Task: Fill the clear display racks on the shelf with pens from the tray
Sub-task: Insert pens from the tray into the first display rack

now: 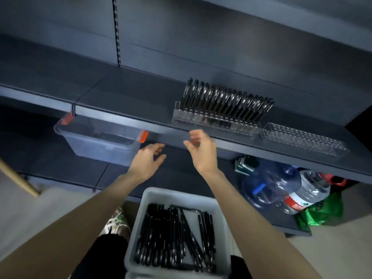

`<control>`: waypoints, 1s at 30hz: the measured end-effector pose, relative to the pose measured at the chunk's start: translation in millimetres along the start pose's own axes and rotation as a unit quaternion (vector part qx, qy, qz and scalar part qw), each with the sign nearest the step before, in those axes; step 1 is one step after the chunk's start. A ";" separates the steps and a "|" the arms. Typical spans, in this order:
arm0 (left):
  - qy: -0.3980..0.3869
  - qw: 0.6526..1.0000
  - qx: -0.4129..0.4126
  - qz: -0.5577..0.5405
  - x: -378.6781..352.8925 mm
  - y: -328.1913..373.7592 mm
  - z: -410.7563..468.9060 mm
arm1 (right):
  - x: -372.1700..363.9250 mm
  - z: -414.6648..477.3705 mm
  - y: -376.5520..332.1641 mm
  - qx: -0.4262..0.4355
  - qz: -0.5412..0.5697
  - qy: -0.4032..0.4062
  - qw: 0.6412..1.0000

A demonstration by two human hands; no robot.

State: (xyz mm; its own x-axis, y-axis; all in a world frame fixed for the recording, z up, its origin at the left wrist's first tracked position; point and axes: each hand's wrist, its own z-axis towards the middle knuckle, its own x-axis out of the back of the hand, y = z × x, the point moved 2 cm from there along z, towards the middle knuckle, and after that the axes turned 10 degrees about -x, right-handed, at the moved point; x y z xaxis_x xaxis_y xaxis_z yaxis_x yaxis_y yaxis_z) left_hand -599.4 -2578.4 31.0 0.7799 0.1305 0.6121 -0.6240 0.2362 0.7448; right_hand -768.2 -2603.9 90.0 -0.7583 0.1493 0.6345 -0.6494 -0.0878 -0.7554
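Note:
A white tray [218,210] full of black pens [173,236] sits low in front of me, between my forearms. On the dark shelf [128,97] stands a clear rack [201,119] packed with upright black pens. To its right lies a second clear rack [304,139] with bare holes. My left hand [148,161] hovers below the shelf edge, fingers loosely spread, holding nothing. My right hand [201,149] is raised just under the full rack, fingers relaxed and blurred, with nothing visible in it.
A clear plastic bin [96,141] with orange clips hangs out from under the shelf at left. On the lower shelf at right lie large water bottles [281,186], a green bag [322,214] and small boxes. A wooden stick [18,178] leans at far left.

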 end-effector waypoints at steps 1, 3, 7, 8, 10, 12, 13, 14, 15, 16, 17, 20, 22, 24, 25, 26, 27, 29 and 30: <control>-0.026 0.999 0.011 0.015 -7.6 -6.8 -16.2 | -6.2 -15.8 16.0 -0.022 -0.008 -0.019 1.000; -0.073 0.995 0.040 0.049 -24.5 -23.1 -51.2 | -19.3 -47.9 50.9 -0.071 -0.022 -0.056 0.996; -0.138 0.979 0.098 0.111 -56.7 -53.5 -117.6 | -46.6 -108.0 115.4 -0.150 -0.069 -0.144 0.976; -0.136 0.977 0.111 0.123 -63.1 -58.5 -130.9 | -53.9 -121.2 130.2 -0.166 -0.077 -0.163 0.969; -0.129 0.973 0.128 0.141 -76.3 -66.6 -151.6 | -68.3 -145.2 155.7 -0.198 -0.099 -0.203 0.954; -0.131 0.971 0.152 0.127 -91.2 -76.4 -170.0 | -82.3 -165.8 177.3 -0.238 -0.109 -0.241 0.934; -0.135 0.970 0.162 0.119 -98.3 -81.3 -179.2 | -88.5 -174.4 186.2 -0.255 -0.112 -0.259 0.925; -0.140 0.970 0.160 0.116 -105.0 -86.2 -188.3 | -94.6 -181.5 194.1 -0.267 -0.119 -0.275 0.916; -0.145 0.971 0.148 0.119 -111.2 -90.6 -197.0 | -99.5 -187.0 200.2 -0.274 -0.130 -0.292 0.907; -0.148 0.972 0.131 0.125 -116.8 -94.5 -204.8 | -104.0 -190.9 205.0 -0.279 -0.142 -0.308 0.898; -0.146 0.974 0.113 0.132 -120.7 -97.9 -210.6 | -108.5 -193.8 209.7 -0.282 -0.150 -0.321 0.892; -0.123 0.976 0.088 0.158 -125.1 -101.7 -215.9 | -121.5 -199.0 218.2 -0.292 -0.159 -0.332 0.883; -0.109 0.974 0.084 0.178 -126.7 -101.2 -215.6 | -128.8 -202.6 220.6 -0.293 -0.171 -0.323 0.884; -0.102 0.973 0.089 0.185 -128.0 -99.9 -215.5 | -134.1 -204.0 222.6 -0.293 -0.183 -0.314 0.884; -0.100 0.974 0.093 0.183 -128.5 -99.6 -215.6 | -135.9 -203.4 223.8 -0.295 -0.185 -0.309 0.885; -0.099 0.974 0.096 0.181 -128.6 -99.2 -215.7 | -136.9 -202.0 224.8 -0.296 -0.185 -0.301 0.887; -0.101 0.973 0.098 0.182 -128.8 -99.2 -215.4 | -137.3 -200.3 225.8 -0.295 -0.186 -0.292 0.890; -0.110 0.970 0.104 0.189 -129.5 -99.7 -215.1 | -137.7 -197.8 227.8 -0.300 -0.186 -0.274 0.895; -0.112 0.969 0.106 0.195 -129.8 -99.7 -215.1 | -137.8 -197.4 228.6 -0.305 -0.183 -0.265 0.896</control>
State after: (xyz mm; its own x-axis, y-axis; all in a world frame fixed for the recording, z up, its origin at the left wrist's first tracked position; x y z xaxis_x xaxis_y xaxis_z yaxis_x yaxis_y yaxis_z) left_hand -628.2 -2411.8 -179.8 0.4686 -0.0476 0.8821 -0.8830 0.0058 0.4694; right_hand -800.8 -2450.1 -202.4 -0.5263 -0.4451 0.7245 -0.8307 0.4509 -0.3265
